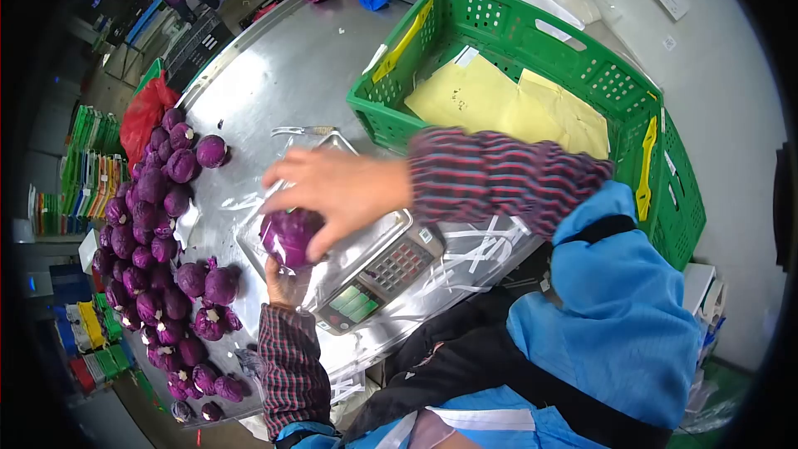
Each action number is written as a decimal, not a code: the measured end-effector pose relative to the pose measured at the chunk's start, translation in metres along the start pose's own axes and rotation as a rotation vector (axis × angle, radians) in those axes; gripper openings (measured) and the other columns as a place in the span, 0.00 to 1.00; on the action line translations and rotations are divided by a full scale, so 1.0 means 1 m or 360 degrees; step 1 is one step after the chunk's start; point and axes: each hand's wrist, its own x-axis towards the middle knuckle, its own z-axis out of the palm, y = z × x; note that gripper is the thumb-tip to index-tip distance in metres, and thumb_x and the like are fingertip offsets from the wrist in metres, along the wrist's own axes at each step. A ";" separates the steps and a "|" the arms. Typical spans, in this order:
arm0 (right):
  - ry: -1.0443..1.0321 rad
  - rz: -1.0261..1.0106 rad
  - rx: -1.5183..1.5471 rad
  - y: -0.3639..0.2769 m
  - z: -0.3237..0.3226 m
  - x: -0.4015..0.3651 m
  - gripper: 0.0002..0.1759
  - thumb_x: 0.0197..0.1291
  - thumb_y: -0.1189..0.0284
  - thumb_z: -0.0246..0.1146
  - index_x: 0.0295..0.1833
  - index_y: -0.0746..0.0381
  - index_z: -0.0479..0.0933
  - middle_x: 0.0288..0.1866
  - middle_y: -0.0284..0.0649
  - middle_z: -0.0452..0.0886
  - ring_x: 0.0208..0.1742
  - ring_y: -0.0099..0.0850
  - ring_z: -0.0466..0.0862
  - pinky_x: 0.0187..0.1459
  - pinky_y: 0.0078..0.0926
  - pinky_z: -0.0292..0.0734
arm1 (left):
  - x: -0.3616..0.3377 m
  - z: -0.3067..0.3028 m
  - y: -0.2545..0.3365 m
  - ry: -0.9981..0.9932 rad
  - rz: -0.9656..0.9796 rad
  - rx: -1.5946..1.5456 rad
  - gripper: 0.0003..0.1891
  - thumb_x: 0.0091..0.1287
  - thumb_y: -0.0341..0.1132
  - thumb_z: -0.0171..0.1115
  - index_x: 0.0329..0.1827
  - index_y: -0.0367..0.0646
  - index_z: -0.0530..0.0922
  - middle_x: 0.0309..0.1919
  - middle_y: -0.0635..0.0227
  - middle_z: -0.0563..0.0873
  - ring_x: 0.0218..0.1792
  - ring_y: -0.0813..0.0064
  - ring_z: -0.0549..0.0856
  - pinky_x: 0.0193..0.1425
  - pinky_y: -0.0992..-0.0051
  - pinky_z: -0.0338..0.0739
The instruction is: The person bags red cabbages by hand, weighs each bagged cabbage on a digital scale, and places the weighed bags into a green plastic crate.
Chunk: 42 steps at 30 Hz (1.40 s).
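One purple cabbage [287, 234] between right hand [342, 189], fingers spread wide, and left hand [280, 287], fingers mostly hidden, hold unclear

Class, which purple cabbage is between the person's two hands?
The single cabbage at the scale, between the right hand and left hand; the other cabbages lie away from both hands.

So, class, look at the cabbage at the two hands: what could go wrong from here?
The round cabbage might slip from between the left hand and the right hand. If either hand presses on the scale below, its reading could be off. The heaped cabbages lie loose near the edge of the metal table, so a knock might roll one off.
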 end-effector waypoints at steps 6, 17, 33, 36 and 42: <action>0.0214 0.0314 0.1399 0.051 -0.037 -0.078 0.63 0.34 0.60 0.82 0.76 0.56 0.53 0.73 0.49 0.59 0.72 0.41 0.64 0.72 0.39 0.60 | 0.063 0.134 0.005 -0.0427 -0.0211 0.0179 0.45 0.64 0.59 0.60 0.77 0.45 0.51 0.71 0.58 0.65 0.69 0.60 0.69 0.67 0.55 0.71; 0.1410 0.0619 0.2445 0.235 -0.088 -0.251 0.39 0.53 0.53 0.71 0.66 0.59 0.68 0.62 0.39 0.76 0.61 0.34 0.77 0.65 0.42 0.73 | 0.125 0.201 -0.003 -0.0668 0.0758 0.2000 0.26 0.59 0.30 0.70 0.63 0.43 0.75 0.56 0.63 0.80 0.49 0.72 0.82 0.56 0.71 0.75; 0.0853 0.0520 -0.1148 0.298 -0.084 -0.170 0.15 0.52 0.69 0.63 0.46 0.60 0.80 0.49 0.42 0.79 0.53 0.43 0.78 0.52 0.40 0.75 | 0.095 0.156 -0.029 -0.0219 0.0035 0.1536 0.14 0.65 0.26 0.64 0.54 0.36 0.79 0.44 0.64 0.85 0.47 0.75 0.83 0.56 0.74 0.75; -0.0136 0.0894 -0.0916 0.341 -0.039 -0.159 0.09 0.53 0.69 0.61 0.37 0.60 0.82 0.39 0.47 0.83 0.44 0.45 0.82 0.44 0.42 0.78 | 0.087 0.157 -0.031 -0.0196 0.0096 0.1527 0.14 0.64 0.25 0.64 0.53 0.35 0.79 0.43 0.62 0.85 0.45 0.75 0.83 0.53 0.75 0.76; -0.0567 0.0857 -0.1341 0.365 -0.016 -0.159 0.09 0.50 0.73 0.58 0.34 0.60 0.83 0.32 0.44 0.84 0.39 0.44 0.85 0.41 0.43 0.77 | 0.062 0.133 -0.023 -0.0062 0.0162 0.1596 0.14 0.65 0.24 0.63 0.53 0.35 0.80 0.42 0.61 0.85 0.43 0.75 0.83 0.51 0.77 0.76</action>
